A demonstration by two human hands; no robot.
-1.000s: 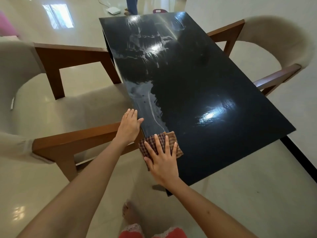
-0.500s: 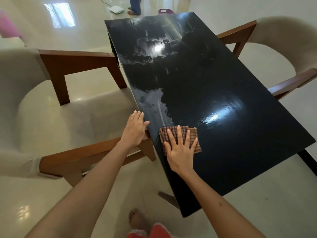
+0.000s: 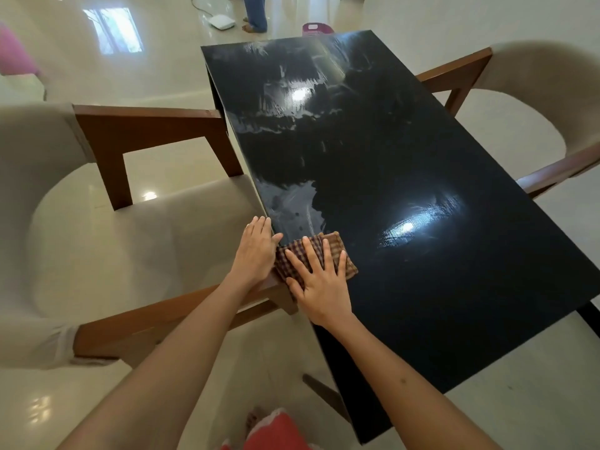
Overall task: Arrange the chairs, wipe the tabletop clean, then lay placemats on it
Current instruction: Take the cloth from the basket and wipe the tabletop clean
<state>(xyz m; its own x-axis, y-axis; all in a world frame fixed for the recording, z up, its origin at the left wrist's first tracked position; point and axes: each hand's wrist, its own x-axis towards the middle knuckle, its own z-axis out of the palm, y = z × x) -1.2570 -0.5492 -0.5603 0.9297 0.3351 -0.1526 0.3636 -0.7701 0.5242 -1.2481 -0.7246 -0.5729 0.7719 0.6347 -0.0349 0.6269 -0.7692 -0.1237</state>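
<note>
I see my right hand [image 3: 319,284] pressed flat, fingers spread, on the folded brown checked cloth [image 3: 337,251] at the glossy black tabletop's [image 3: 438,254] near-left edge. My left hand [image 3: 255,251], open, rests beside it on the wooden chair arm [image 3: 181,306], touching the cloth.

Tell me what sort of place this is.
Most likely a home dining area: a glossy black table flanked by cushioned wooden armchairs, on a polished tiled floor. The right hand presses a checked cloth on the tabletop.
</note>
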